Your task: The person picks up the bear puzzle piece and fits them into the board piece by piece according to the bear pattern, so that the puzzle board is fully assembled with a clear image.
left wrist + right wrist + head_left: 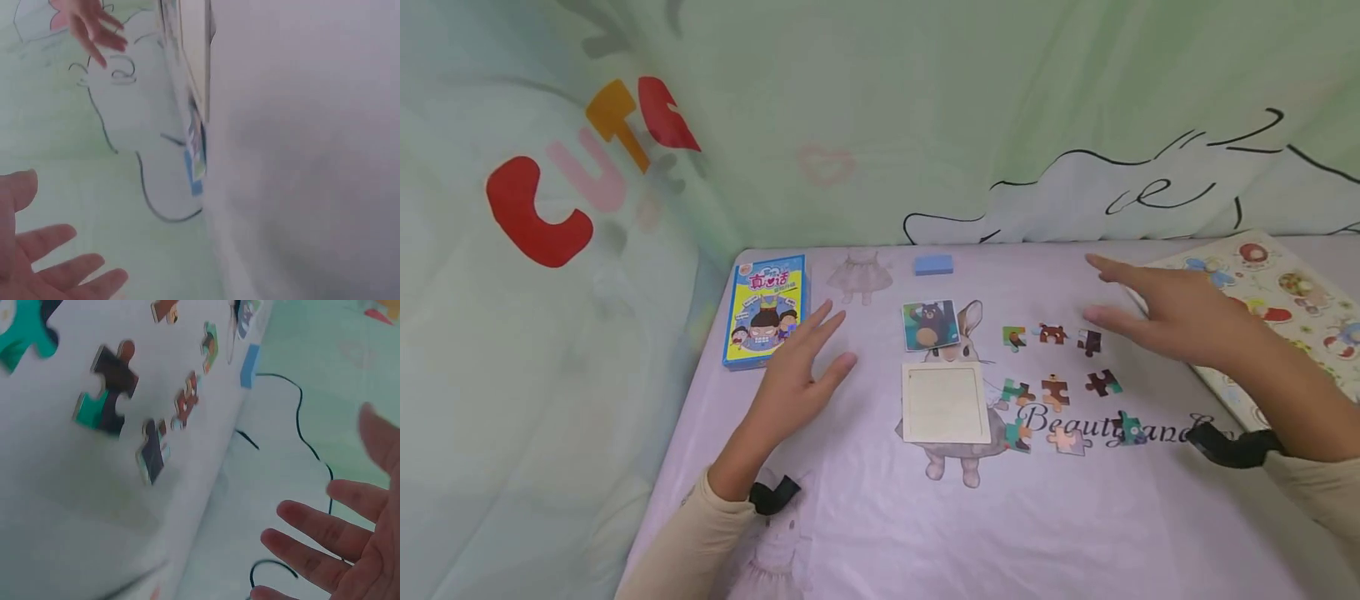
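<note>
My left hand (pixel 793 387) hovers over the table's left side with fingers spread, holding nothing; the boxed card game (pixel 765 312) is nearest to it. On the right, my right hand (pixel 1172 312) is held in the air, fingers extended, between the puzzle pieces and a sticker-like board (pixel 1285 308). Several loose jigsaw pieces (pixel 1055 390) lie in rough rows, showing brown and green parts. A square wooden puzzle frame (pixel 945 402) lies left of them, its recess bare. Just above the frame is a bear picture card (pixel 931 324). The right wrist view shows a dark piece (pixel 151 453) below the spread fingers (pixel 328 528).
A small blue block (pixel 933 265) sits near the table's back edge. The lilac tablecloth (pixel 1000 533) carries printed rabbits and lettering. Fabric curtains (pixel 850 108) hang behind and to the left of the table.
</note>
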`<move>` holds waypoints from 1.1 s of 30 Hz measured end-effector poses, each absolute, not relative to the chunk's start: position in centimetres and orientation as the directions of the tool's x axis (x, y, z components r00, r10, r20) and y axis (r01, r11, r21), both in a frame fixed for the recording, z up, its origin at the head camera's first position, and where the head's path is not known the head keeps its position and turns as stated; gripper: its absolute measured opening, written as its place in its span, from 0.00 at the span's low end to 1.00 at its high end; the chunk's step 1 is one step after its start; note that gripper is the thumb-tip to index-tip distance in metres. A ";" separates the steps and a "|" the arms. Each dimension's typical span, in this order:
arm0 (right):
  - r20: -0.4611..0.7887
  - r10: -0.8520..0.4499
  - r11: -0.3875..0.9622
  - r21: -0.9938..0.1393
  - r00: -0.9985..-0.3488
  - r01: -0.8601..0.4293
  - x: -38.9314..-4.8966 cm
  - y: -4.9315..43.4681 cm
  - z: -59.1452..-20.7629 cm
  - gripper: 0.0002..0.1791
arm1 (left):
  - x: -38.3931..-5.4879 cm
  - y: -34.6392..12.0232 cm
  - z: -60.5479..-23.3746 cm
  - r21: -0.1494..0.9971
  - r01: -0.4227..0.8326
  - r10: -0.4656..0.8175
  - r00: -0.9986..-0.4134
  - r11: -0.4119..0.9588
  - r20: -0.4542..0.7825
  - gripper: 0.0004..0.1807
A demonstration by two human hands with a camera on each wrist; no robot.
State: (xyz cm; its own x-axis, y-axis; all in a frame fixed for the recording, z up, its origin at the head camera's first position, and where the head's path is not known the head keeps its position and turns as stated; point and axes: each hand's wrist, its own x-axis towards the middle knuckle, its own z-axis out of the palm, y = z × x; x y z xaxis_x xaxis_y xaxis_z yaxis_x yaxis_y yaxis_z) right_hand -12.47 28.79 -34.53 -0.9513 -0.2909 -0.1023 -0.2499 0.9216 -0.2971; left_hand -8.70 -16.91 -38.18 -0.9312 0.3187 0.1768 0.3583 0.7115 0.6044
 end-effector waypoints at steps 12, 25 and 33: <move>-0.157 -0.402 0.855 -0.416 -0.902 -0.308 -16.0 24.5 -37.7 0.26 | -10.4 -12.8 -42.0 0.857 0.211 0.307 -0.949 0.471 0.065 0.30; -0.261 -0.412 0.831 -0.500 -0.873 -0.243 -17.7 22.0 -39.4 0.19 | -12.4 -11.9 -44.5 0.888 0.152 0.317 -0.948 0.434 0.007 0.25; -0.316 -0.412 0.836 -0.505 -0.855 -0.216 -18.6 21.7 -40.0 0.18 | -12.8 -12.3 -45.7 0.850 0.205 0.375 -0.927 0.485 0.009 0.18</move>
State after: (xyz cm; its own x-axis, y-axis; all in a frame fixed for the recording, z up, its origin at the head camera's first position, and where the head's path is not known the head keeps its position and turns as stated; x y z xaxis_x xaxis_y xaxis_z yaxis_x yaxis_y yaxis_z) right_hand -18.59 21.66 -40.02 -0.8548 -0.4115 -0.3160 -0.2156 0.8357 -0.5051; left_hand -12.82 -12.30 -45.66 -0.9270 0.3749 0.0092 0.2046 0.4851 0.8502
